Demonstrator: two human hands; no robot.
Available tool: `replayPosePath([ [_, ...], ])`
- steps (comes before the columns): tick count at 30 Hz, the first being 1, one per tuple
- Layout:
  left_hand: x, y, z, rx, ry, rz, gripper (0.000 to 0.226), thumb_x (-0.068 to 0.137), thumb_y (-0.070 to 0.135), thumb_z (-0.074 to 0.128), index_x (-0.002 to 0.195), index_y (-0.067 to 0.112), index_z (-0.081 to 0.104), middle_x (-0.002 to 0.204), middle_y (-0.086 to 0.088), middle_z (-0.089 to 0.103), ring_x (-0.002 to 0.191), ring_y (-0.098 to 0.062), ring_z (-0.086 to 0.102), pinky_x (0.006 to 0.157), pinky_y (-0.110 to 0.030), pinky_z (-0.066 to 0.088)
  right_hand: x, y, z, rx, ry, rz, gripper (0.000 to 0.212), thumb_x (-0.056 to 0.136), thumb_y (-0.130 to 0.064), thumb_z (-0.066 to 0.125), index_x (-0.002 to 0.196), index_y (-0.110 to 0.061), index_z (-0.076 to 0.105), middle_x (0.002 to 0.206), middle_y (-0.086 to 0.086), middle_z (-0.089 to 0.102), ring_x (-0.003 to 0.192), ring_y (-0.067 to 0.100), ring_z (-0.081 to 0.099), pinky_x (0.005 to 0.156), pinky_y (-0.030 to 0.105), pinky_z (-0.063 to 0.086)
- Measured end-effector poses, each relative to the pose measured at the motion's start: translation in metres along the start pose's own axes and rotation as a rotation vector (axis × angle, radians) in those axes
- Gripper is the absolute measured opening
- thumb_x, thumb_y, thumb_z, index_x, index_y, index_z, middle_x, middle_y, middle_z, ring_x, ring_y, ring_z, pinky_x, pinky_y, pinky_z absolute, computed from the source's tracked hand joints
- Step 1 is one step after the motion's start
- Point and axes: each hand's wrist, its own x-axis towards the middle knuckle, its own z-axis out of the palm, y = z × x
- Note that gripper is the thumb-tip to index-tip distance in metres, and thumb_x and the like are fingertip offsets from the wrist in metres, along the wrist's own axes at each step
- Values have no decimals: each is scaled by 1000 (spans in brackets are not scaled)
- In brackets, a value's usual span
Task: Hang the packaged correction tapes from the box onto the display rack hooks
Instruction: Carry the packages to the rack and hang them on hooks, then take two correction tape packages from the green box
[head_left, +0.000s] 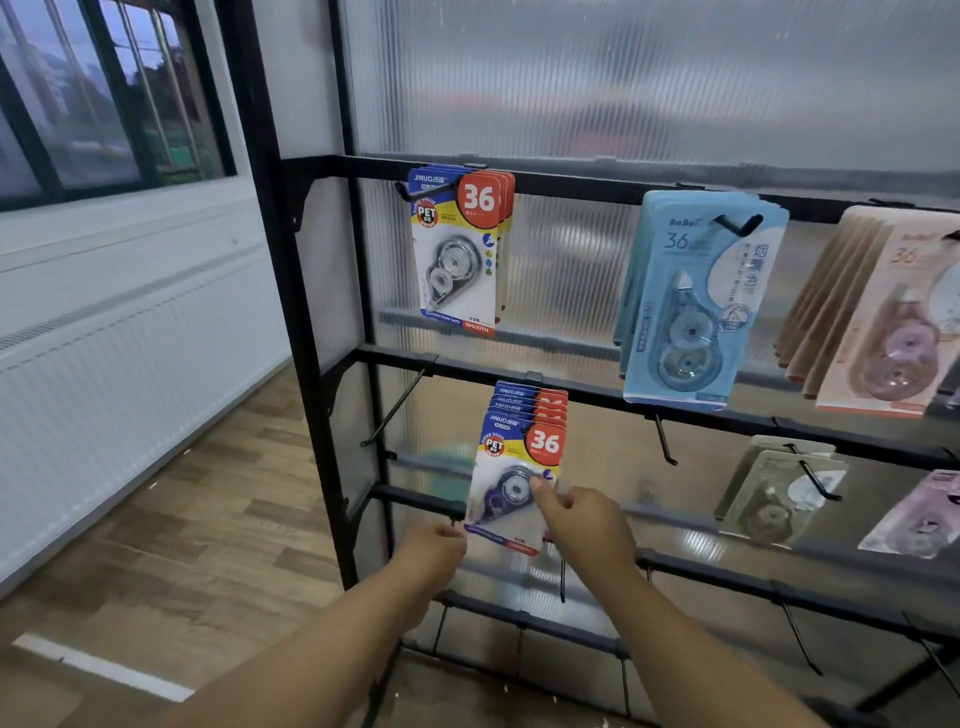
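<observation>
My right grip (582, 519) pinches the front pack (506, 488) by its right edge, and my left grip (431, 545) seems to pinch its lower left corner. The pack fronts a stack (524, 410) already hung mid-rack, with more packs (457, 249) above. One hook (397, 405) is bare. The box is out of view, so I can't judge what's left.

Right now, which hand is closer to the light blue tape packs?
Right. The right hand is below and left of the light blue packs, pinching the front blue-and-yellow pack. The left hand is farther left, holding that pack's lower corner.
</observation>
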Motion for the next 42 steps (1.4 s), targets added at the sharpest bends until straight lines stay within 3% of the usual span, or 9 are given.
replayPosePath([
  [6, -21, -22, -14, -29, 86, -25, 12, 93, 10, 51, 92, 13, 62, 76, -3, 53, 67, -14, 49, 57, -24, 40, -24, 1, 35, -190, -266, -238, 46, 94, -40, 45, 54, -18, 41, 55, -2, 42, 51, 11, 37, 50, 26, 30],
  [13, -61, -56, -81, -89, 224, -2, 10, 93, 10, 51, 92, 13, 60, 84, -7, 57, 72, -14, 50, 64, -25, 42, -63, -76, 80, -343, -482, -482, 39, 97, -42, 40, 70, -17, 54, 78, 4, 56, 80, 25, 55, 63, 29, 36],
  [19, -116, -135, -202, -222, 345, -54, 15, 90, 5, 49, 80, 13, 58, 72, -2, 50, 61, -12, 43, 55, -24, 35, -135, -175, 154, -400, -561, -635, 44, 99, -36, 39, 59, -19, 43, 60, -3, 45, 58, 14, 45, 48, 28, 31],
  [26, -218, -271, -388, -151, 655, -129, 32, 89, 0, 47, 62, 17, 52, 62, 2, 50, 52, -8, 43, 37, -12, 31, -296, -326, 293, -361, -716, -893, 43, 95, -36, 43, 55, -18, 46, 59, -4, 48, 65, 15, 49, 50, 26, 31],
  [28, -252, -305, -438, -145, 733, -187, 36, 88, -2, 47, 58, 18, 51, 64, -1, 53, 55, -13, 48, 43, -16, 37, -345, -365, 329, -401, -768, -1031, 44, 94, -34, 45, 53, -19, 41, 63, 0, 55, 68, 19, 52, 48, 24, 29],
  [32, -304, -366, -518, -61, 847, -332, 26, 85, 1, 47, 65, 12, 61, 82, -17, 65, 81, -25, 63, 61, -25, 39, -419, -444, 386, -466, -836, -1307, 25, 92, -24, 47, 83, -11, 66, 97, 12, 68, 92, 28, 64, 63, 26, 41],
  [35, -329, -408, -560, -76, 938, -412, 32, 84, 2, 46, 53, 13, 47, 71, -21, 60, 76, -27, 60, 62, -31, 41, -461, -498, 419, -436, -834, -1463, 39, 95, -37, 44, 90, -7, 67, 103, 15, 68, 99, 30, 63, 74, 31, 46],
  [38, -346, -443, -599, -147, 1024, -483, 39, 87, 4, 46, 50, 15, 36, 83, -31, 60, 87, -40, 61, 69, -37, 47, -496, -545, 458, -452, -864, -1562, 41, 97, -41, 42, 95, -8, 67, 108, 15, 66, 104, 29, 60, 71, 30, 41],
  [42, -357, -482, -669, -282, 1153, -520, 36, 91, 7, 48, 58, 19, 44, 63, -1, 51, 65, -18, 54, 46, -16, 36, -534, -613, 522, -414, -932, -1652, 40, 97, -40, 41, 95, -9, 65, 108, 13, 64, 105, 29, 58, 75, 32, 42],
])
